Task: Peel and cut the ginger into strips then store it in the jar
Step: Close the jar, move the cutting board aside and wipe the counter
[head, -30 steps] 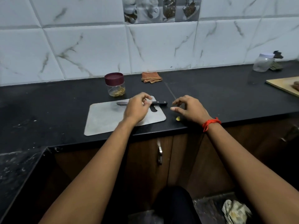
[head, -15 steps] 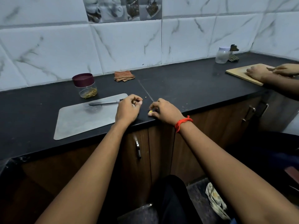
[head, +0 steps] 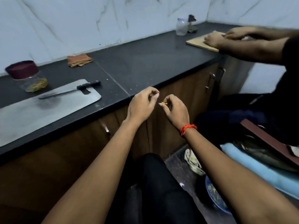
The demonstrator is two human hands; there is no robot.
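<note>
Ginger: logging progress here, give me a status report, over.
Right hand pinches small ginger piece; left hand curled beside, contents unclear. Knife lies on steel board. Jar lidded, strips inside.

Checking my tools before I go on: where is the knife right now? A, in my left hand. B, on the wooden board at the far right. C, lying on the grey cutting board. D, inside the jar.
C: the knife lies flat on the grey cutting board; the right hand pinches only a ginger piece.
</note>
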